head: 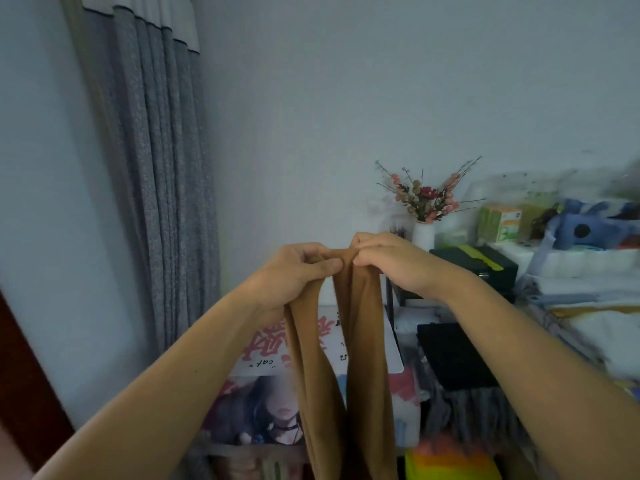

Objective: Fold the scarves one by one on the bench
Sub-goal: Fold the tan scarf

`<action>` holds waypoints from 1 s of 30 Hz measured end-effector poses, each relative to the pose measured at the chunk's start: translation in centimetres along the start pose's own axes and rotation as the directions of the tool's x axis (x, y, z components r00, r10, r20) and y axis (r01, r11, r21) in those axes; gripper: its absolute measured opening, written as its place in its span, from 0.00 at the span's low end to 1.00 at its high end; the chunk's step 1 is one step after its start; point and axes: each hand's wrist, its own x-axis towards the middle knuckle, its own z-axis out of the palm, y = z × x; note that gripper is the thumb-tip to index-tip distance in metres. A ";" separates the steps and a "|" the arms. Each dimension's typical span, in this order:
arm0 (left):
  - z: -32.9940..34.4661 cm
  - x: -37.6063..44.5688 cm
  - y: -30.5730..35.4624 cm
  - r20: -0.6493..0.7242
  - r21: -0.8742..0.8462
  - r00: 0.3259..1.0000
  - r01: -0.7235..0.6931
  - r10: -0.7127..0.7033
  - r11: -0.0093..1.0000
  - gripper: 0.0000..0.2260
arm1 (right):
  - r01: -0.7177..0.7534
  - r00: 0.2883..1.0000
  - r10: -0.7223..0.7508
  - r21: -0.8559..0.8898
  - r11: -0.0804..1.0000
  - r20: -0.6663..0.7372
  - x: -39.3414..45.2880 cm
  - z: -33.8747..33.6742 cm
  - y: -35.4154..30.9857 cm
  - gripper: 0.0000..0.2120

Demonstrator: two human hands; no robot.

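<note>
A brown scarf [363,358] hangs in the air in front of me in two long folds that run down past the bottom edge of the view. My left hand [298,271] and my right hand [388,261] are raised side by side, almost touching, and each pinches the scarf's top edge. A black folded cloth [453,355] and a grey fringed scarf [474,410] lie lower right. The bench itself is not distinguishable.
A grey curtain [156,168] hangs at the left against the pale wall. A white vase of flowers [424,216], a black box [481,265], small cartons [500,223] and piled fabrics [588,258] crowd the right. Printed posters [263,403] lean below my hands.
</note>
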 end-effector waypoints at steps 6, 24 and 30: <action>-0.4 -0.1 0.1 0.002 0.143 0.999 -0.038 0.039 0.989 0.05 | -0.073 0.989 0.095 -0.193 0.979 0.110 -0.8 -0.7 -0.7 0.09; -10.9 -2.4 -3.7 0.048 0.369 0.998 0.029 -0.050 0.929 0.20 | -0.393 0.761 0.559 0.450 0.802 -0.330 0.0 -2.0 4.2 0.12; -23.3 -4.3 -7.9 -0.031 0.186 0.969 0.245 -0.244 0.952 0.44 | 0.188 0.499 0.757 0.905 0.381 -0.423 -1.4 -6.4 12.6 0.19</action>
